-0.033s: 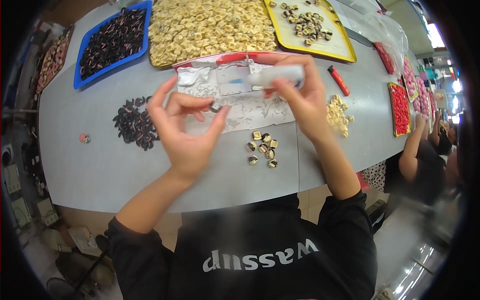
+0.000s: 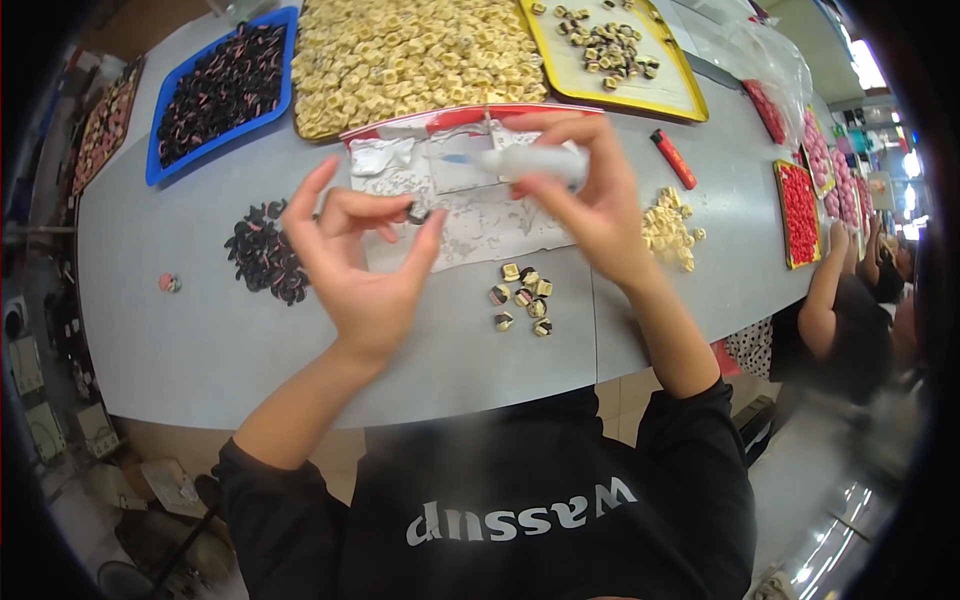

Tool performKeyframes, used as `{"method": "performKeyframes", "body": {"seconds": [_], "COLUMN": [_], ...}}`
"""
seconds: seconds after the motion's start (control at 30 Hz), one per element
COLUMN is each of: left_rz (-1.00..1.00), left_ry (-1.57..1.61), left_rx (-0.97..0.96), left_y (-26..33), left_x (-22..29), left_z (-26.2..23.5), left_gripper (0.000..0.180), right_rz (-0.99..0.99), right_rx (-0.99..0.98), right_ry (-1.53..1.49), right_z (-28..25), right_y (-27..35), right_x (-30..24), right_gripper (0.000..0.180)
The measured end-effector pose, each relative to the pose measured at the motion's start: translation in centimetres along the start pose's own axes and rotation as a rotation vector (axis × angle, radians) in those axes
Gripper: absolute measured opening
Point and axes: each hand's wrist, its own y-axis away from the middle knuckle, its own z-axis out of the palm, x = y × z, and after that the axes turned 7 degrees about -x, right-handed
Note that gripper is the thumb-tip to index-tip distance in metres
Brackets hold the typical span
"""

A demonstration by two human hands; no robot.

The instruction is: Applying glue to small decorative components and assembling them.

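Syringe (image 2: 530, 160), clasped in our right hand (image 2: 590, 205), lies nearly level, its tip aimed leftward at the small dark piece (image 2: 418, 213) pinched in the left hand (image 2: 365, 270) grip; that piece sits just below the tip, above the desk (image 2: 200, 350).

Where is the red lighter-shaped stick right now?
In the head view, the red stick lies on the grey table, right of the right hand, between the yellow tray and a loose pile of cream pieces.
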Motion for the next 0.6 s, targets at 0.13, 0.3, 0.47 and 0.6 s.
{"method": "performKeyframes", "body": {"seconds": [0.13, 0.3, 0.47, 0.6], "left_rz": [0.045, 0.029, -0.007, -0.033], "left_ry": [-0.036, -0.070, -0.045, -0.036], "left_rx": [0.050, -0.039, -0.053, -0.052], "left_y": [-0.1, 0.3, 0.4, 0.5], "left_x": [0.3, -0.1, -0.3, -0.2], "left_z": [-0.2, -0.1, 0.1, 0.1], "left_gripper": [0.077, 0.073, 0.068, 0.066], "right_rz": [-0.264, -0.298, -0.364, -0.308], "right_rx": [-0.254, -0.340, -0.316, -0.313], "right_ry": [0.561, 0.889, 1.152, 1.079], "right_z": [0.3, 1.0, 1.7, 0.9], "right_y": [0.6, 1.0, 1.5, 1.5], "right_x": [0.3, 0.1, 0.4, -1.0], "right_gripper": [0.038, 0.036, 0.028, 0.031]}}
